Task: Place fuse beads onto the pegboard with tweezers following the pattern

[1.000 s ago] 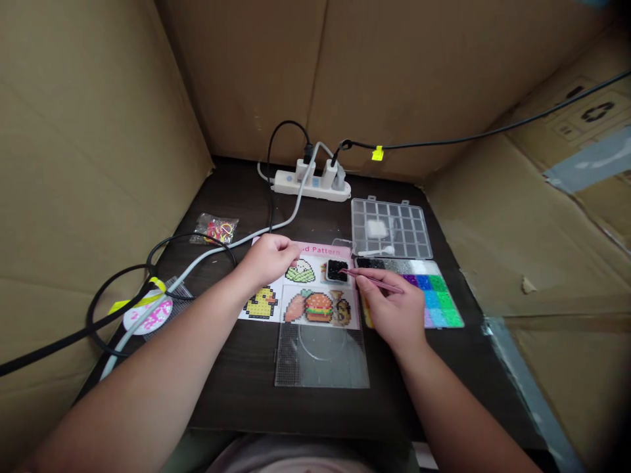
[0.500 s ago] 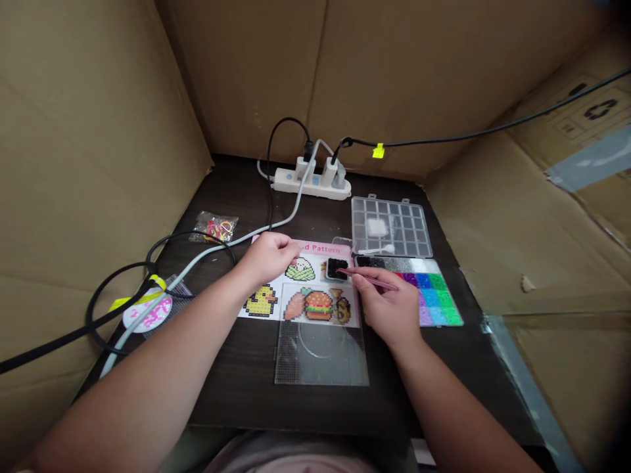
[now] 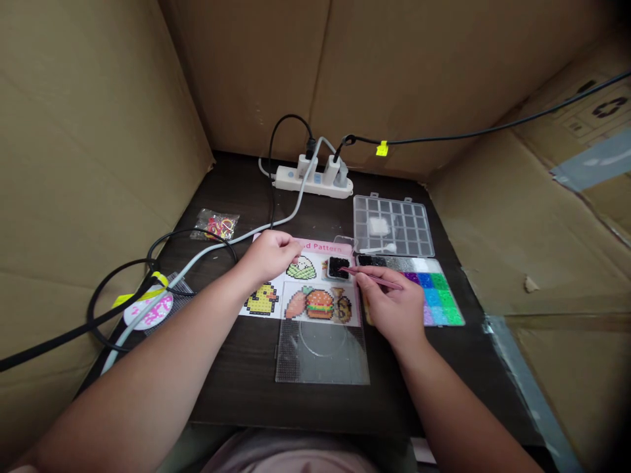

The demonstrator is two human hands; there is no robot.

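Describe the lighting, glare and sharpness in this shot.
Head view: dim light, darkened right edge; head view: pale glare on the clear rectangular plastic pegboard and the shiny grey tape strip upper right; head view: the slender pink tweezers' tips are hard to make out against the small black beads.

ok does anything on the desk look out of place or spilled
The grey cable crosses over the pink-and-white disc at far left, which looks untidy; no clear spill shows around the black beads.
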